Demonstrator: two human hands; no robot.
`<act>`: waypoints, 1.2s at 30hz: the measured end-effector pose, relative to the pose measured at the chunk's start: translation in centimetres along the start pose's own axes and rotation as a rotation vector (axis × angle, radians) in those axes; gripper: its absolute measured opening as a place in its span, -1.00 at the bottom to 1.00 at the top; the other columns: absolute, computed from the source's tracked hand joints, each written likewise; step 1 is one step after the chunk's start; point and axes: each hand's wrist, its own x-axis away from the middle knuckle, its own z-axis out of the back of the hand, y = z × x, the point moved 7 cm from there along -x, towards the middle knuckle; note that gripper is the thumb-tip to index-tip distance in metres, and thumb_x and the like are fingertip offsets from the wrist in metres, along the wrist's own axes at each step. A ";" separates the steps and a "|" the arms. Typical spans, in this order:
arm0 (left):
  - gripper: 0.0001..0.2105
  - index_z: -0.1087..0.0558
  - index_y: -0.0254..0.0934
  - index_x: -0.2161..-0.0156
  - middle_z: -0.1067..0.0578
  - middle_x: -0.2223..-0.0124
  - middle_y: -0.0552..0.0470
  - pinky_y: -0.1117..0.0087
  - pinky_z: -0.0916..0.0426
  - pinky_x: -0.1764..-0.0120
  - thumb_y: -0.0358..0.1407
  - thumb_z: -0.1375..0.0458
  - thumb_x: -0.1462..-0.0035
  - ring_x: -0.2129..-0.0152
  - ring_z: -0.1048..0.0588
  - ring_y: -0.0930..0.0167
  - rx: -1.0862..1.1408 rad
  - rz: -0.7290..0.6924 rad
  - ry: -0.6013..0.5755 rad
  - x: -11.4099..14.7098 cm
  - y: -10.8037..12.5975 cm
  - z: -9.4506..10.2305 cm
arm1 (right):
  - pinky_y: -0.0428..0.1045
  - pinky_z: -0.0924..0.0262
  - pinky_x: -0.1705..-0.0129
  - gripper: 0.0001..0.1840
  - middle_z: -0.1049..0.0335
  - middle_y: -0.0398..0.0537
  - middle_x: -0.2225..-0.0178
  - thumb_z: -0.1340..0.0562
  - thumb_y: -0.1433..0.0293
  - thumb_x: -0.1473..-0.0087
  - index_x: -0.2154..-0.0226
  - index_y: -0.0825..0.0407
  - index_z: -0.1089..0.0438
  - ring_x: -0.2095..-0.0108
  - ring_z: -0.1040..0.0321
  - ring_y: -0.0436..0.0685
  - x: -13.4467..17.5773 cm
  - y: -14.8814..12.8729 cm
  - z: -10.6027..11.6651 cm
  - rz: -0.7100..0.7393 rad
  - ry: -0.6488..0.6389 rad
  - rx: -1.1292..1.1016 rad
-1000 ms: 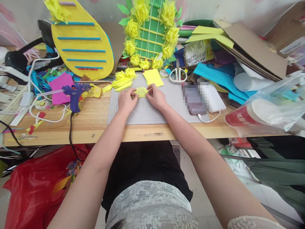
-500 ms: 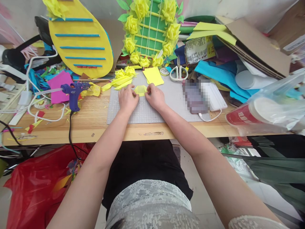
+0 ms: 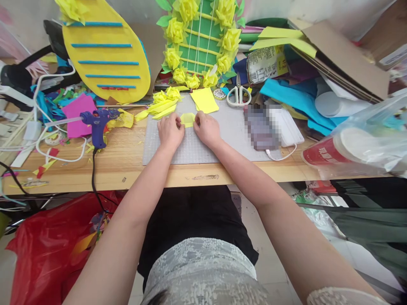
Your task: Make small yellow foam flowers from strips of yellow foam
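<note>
Between my two hands a small piece of yellow paper [image 3: 188, 120] is held just over the grey cutting mat [image 3: 190, 154]. My left hand [image 3: 171, 130] pinches its left end, and my right hand [image 3: 206, 129] pinches the right end; both sets of fingers are closed. Behind my right hand lies a stack of yellow paper squares [image 3: 204, 100]. Folded yellow paper pieces [image 3: 163, 109] and small yellow paper flowers [image 3: 167, 95] are beyond my left hand. White-handled scissors [image 3: 238, 96] and a tape roll [image 3: 218, 94] rest at the mat's back edge.
A purple glue gun [image 3: 99, 127] with its cord stands left of the mat. A phone [image 3: 262, 127], a white power bank [image 3: 288, 127] and a bagged red cup [image 3: 327, 150] are at right. Behind stand a yellow pear-shaped board [image 3: 108, 51] and a flower-edged green board [image 3: 199, 46].
Both hands stay nearly in place, still pinching the yellow paper. The view has shifted very slightly.
</note>
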 end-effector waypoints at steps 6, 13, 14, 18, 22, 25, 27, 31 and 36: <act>-0.83 -0.50 -0.17 0.28 -0.49 0.18 -0.08 0.10 -0.15 -0.07 -0.36 -0.06 -0.11 0.01 -0.32 0.14 -0.088 -0.020 -0.027 0.3 0.6 -0.1 | 0.03 -0.14 0.16 -0.74 -0.42 0.11 0.16 0.01 0.42 -0.21 0.13 0.08 -0.33 0.20 -0.33 0.18 0.1 -0.2 -0.2 0.024 -0.003 0.080; -0.89 -0.51 -0.17 0.35 -0.43 0.14 -0.14 0.01 -0.12 -0.10 -0.23 -0.17 -0.06 -0.02 -0.28 0.07 -0.083 -0.027 0.031 0.1 0.9 -0.1 | 0.10 -0.17 0.10 -0.71 -0.37 0.21 0.11 -0.03 0.35 -0.20 0.12 0.12 -0.33 0.11 -0.31 0.28 0.3 -0.9 -0.3 0.051 -0.016 0.110; -0.92 -0.50 -0.17 0.36 -0.43 0.15 -0.13 0.01 -0.12 -0.09 -0.25 -0.18 -0.04 -0.01 -0.28 0.06 -0.069 -0.023 0.035 0.1 0.8 -0.1 | 0.11 -0.17 0.10 -0.72 -0.36 0.22 0.11 -0.04 0.36 -0.19 0.12 0.13 -0.33 0.11 -0.30 0.29 0.3 -0.9 -0.3 0.054 -0.013 0.100; -0.91 -0.49 -0.16 0.38 -0.42 0.18 -0.10 0.00 -0.14 -0.09 -0.38 -0.14 -0.02 -0.01 -0.29 0.08 -0.011 0.011 0.043 0.1 0.3 -0.1 | 0.12 -0.17 0.10 -0.70 -0.36 0.22 0.11 0.01 0.50 -0.13 0.12 0.12 -0.31 0.15 -0.30 0.27 0.1 -0.3 -0.4 0.027 -0.001 0.037; -0.87 -0.49 -0.15 0.38 -0.42 0.20 -0.09 0.00 -0.15 -0.09 -0.41 -0.13 -0.02 -0.01 -0.29 0.09 0.014 0.031 0.018 0.0 -0.2 -0.1 | 0.09 -0.18 0.14 -0.67 -0.36 0.19 0.12 0.02 0.56 -0.09 0.12 0.10 -0.30 0.20 -0.29 0.22 -0.1 0.3 -0.4 0.002 -0.004 -0.015; -0.88 -0.47 -0.14 0.38 -0.43 0.19 -0.08 -0.01 -0.16 -0.08 -0.42 -0.13 -0.02 0.01 -0.32 0.10 0.040 0.063 -0.001 -0.1 -0.6 -0.1 | 0.06 -0.18 0.16 -0.68 -0.37 0.15 0.15 0.02 0.56 -0.09 0.15 0.09 -0.31 0.22 -0.28 0.19 -0.1 0.5 -0.2 0.001 0.002 -0.043; -0.88 -0.45 -0.13 0.35 -0.43 0.18 -0.07 0.00 -0.16 -0.07 -0.42 -0.15 0.00 0.01 -0.33 0.11 0.058 0.083 0.005 -0.2 -0.8 -0.1 | 0.05 -0.19 0.16 -0.69 -0.37 0.14 0.16 0.03 0.55 -0.09 0.16 0.08 -0.31 0.22 -0.28 0.19 -0.1 0.5 -0.2 -0.003 0.010 -0.049; -0.76 -0.39 -0.13 0.24 -0.45 0.14 -0.06 0.02 -0.17 -0.08 -0.44 -0.21 0.05 0.00 -0.32 0.12 0.073 0.125 0.034 -0.3 -1.1 0.1 | 0.06 -0.19 0.16 -0.69 -0.36 0.14 0.15 0.02 0.56 -0.08 0.15 0.09 -0.31 0.21 -0.29 0.20 0.0 0.6 -0.2 -0.009 0.015 -0.038; -0.67 -0.35 -0.12 0.12 -0.49 0.05 -0.04 0.05 -0.17 -0.10 -0.36 -0.24 0.03 -0.04 -0.33 0.15 0.110 0.147 0.020 -0.5 -1.4 0.2 | 0.07 -0.19 0.14 -0.69 -0.36 0.16 0.13 0.02 0.56 -0.08 0.15 0.10 -0.29 0.19 -0.30 0.21 0.0 0.7 -0.2 -0.003 0.016 -0.048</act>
